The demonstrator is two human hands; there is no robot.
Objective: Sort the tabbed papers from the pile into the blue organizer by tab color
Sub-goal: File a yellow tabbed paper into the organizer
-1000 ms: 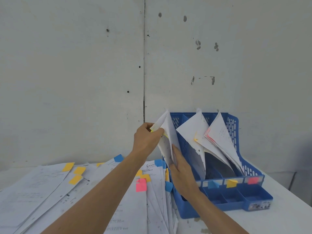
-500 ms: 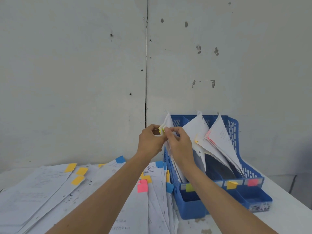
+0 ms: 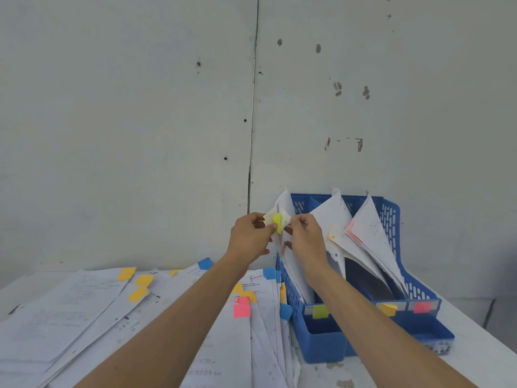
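White desk (image 3: 475, 359), grey wall (image 3: 140, 135). Your left grip (image 3: 250, 236) pinches the yellow tab (image 3: 277, 219); your right grip (image 3: 306, 236) pinches its sheet (image 3: 284, 203), standing in the organizer's (image 3: 391, 219) 9 o'clock slot. The paper is thin and floppy, I think: hold the edge gently.

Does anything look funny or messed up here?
Yes. The yellow-green tab on the paper in the left slot of the blue organizer is folded and crumpled, not flat. The left hand and right hand pinch that paper beside it. The pile next to the organizer lies fanned out crookedly.
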